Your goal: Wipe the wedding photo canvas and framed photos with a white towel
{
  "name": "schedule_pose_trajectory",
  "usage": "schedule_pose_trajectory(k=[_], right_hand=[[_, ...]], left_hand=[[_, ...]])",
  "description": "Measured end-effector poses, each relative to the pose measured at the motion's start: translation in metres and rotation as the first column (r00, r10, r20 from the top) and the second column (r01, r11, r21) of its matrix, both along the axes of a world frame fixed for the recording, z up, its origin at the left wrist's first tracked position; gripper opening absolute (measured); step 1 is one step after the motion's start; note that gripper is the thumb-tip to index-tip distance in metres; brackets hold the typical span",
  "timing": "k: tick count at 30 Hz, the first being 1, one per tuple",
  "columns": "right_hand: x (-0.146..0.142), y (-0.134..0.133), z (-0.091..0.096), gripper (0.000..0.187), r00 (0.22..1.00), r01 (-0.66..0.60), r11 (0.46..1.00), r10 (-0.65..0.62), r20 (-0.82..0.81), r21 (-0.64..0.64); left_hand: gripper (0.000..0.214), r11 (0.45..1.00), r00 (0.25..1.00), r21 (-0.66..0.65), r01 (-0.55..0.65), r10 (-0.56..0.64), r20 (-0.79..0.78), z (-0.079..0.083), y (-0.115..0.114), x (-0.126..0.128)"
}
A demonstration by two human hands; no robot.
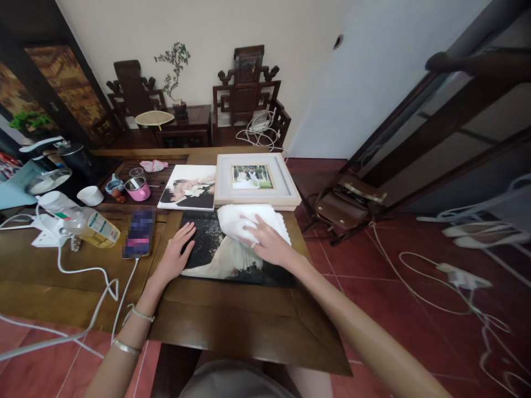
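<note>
A bottle (pixel 97 226) lies tipped over at the left of the wooden table (pixel 178 309), with a phone (pixel 139 233) lying just right of it. Beside the phone, the left forearm (pixel 143 304) slants up and to the right from the lower edge of the view, a bangle (pixel 126 347) and a thinner bracelet (pixel 144 316) around it. The left hand (pixel 176 253) rests palm down on the left edge of a dark photo panel (pixel 232 260), which lies flat near the table's front edge. Its fingers are extended, with the thumb set apart, and grasp nothing. Above that hand, a white-edged photo print (pixel 188 188) lies next to a framed photograph (pixel 251 177). A white cloth (pixel 234 218) is bunched over the panel's upper right part, just below the frame. The right hand (pixel 267 240) lies on top of the cloth, fingers spread and slightly bent, pressing down rather than closed around it. The right forearm (pixel 348 315) reaches in diagonally from the lower right, nearly straight at the wrist. Farther right, well apart from the hands, is a brown bag (pixel 341 210).
</note>
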State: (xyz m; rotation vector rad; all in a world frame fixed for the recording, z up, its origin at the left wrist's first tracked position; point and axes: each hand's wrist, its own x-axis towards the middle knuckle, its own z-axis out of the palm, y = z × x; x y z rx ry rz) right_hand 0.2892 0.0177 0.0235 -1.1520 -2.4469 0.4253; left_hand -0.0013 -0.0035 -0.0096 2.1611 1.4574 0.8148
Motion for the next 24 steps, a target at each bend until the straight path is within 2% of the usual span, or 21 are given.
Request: schedule_pose_trajectory(k=[2, 4, 7, 11, 14, 16, 18, 24], right_hand=[[-0.008, 0.009, -0.002, 0.031, 1.000, 0.031, 0.999, -0.031, -0.004, 0.037], [-0.016, 0.002, -0.004, 0.034, 0.999, 0.044, 0.997, -0.044, -0.003, 0.056], [-0.026, -0.034, -0.005, 0.038, 0.999, -0.035, 0.999, 0.035, -0.014, 0.019], [-0.033, -0.093, -0.005, 0.041, 0.972, -0.234, 0.970, 0.233, -0.037, -0.061], [-0.034, -0.115, -0.004, 0.040, 0.950, -0.312, 0.945, 0.312, -0.020, -0.095], [-0.034, -0.113, -0.002, 0.041, 0.944, -0.330, 0.938, 0.330, -0.018, -0.107], [-0.033, -0.100, 0.000, 0.041, 0.947, -0.321, 0.941, 0.320, -0.022, -0.109], [-0.030, -0.019, -0.002, 0.037, 0.994, -0.108, 0.994, 0.108, 0.002, -0.017]], left_hand=[[0.042, 1.000, 1.000, 0.006, -0.008, 0.008, 0.006, -0.001, 0.000, 0.000], [0.041, 1.000, 1.000, 0.019, -0.017, 0.016, 0.016, -0.003, 0.001, 0.000], [0.042, 0.999, 0.999, 0.035, -0.026, 0.025, 0.037, -0.004, 0.001, 0.001], [0.042, 0.999, 0.999, 0.028, -0.035, 0.034, 0.039, -0.004, 0.000, 0.003], [0.042, 0.999, 1.000, 0.024, -0.023, 0.022, 0.015, -0.002, 0.000, 0.003], [0.042, 1.000, 1.000, 0.010, -0.012, 0.012, -0.006, 0.000, -0.001, 0.002], [0.042, 1.000, 1.000, -0.013, -0.007, 0.007, -0.021, 0.001, -0.001, 0.002], [0.043, 0.999, 1.000, -0.043, -0.010, 0.009, -0.023, 0.002, -0.002, 0.001]])
